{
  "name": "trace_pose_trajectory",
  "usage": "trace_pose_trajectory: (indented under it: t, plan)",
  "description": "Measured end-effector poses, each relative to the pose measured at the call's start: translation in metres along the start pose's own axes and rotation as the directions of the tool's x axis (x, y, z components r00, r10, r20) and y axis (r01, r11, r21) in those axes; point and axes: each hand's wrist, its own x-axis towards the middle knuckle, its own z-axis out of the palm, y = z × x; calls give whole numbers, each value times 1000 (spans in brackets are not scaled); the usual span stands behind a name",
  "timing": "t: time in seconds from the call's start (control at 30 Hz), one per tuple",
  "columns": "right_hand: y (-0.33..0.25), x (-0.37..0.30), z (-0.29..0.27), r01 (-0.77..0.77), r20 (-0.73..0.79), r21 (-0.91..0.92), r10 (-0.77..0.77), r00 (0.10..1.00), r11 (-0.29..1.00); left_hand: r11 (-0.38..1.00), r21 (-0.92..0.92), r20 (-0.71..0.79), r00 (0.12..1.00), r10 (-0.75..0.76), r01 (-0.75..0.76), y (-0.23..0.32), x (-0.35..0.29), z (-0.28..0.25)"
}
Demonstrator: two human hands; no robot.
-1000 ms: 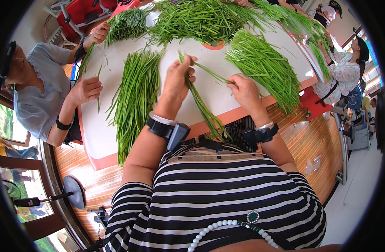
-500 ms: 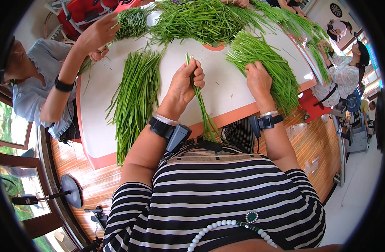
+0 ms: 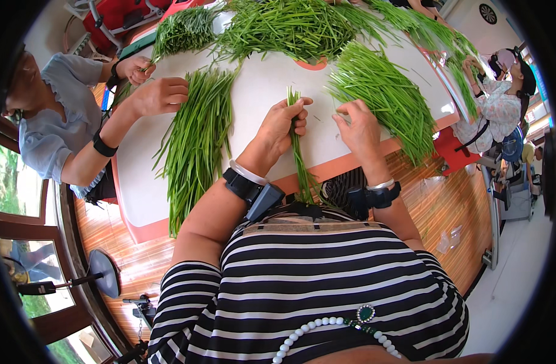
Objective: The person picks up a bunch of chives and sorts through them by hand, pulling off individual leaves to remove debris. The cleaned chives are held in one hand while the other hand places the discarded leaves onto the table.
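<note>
- In the head view, my left hand [image 3: 280, 126] is closed around a thin bunch of green stalks [image 3: 298, 158], with thumb and fingers clamped near its upper end.
- This bunch is in front of me: its short top stands above my thumb, and its long part hangs down across the pinkish edge of the white table [image 3: 257, 88], toward my striped shirt [image 3: 320, 273].
- My right hand [image 3: 360, 127] is raised to the right of the bunch, apart from it, with the fingers bent. Near the fingertips I see something thin and pale, but I cannot tell if they pinch it.
- The right pile [image 3: 387, 100] of green stalks lies just beside my right hand, slanting over the table edge.
- The left pile [image 3: 199, 133] lies on the other side, to the left of my left forearm.
- A big heap [image 3: 284, 27] of stalks is at the far side, and a smaller bundle [image 3: 184, 30] is to its left.
- At my left, a co-worker in a light blue shirt [image 3: 72, 79] has one hand [image 3: 160, 97] close to the upper part of the left pile.
</note>
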Motion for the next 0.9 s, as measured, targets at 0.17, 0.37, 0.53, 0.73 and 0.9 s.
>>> trace_pose_trajectory:
  t: [0.17, 0.37, 0.53, 0.73, 0.9]
  plan:
    - [23, 11, -9, -10, -29, -120, 6, 1000, 993, 1000, 30, -3, 1000, -2, 2, -1, -1, 2]
    - [30, 17, 3, -21, 86, -282, 47, 995, 959, 998, 59, 7, 1000, 11, -11, 0, -1, 1]
    - [32, 16, 8, 16, 38, -266, -6, 999, 964, 998, 56, 16, 1000, 13, -13, -1, -1, 1]
    - [26, 15, 6, 69, 61, -263, -54, 997, 962, 997, 76, -10, 1000, 14, -14, -1, -2, 3]
    - [15, 16, 1, 19, -71, -84, -25, 997, 996, 996, 88, -10, 1000, 27, -26, -1, -3, 5]
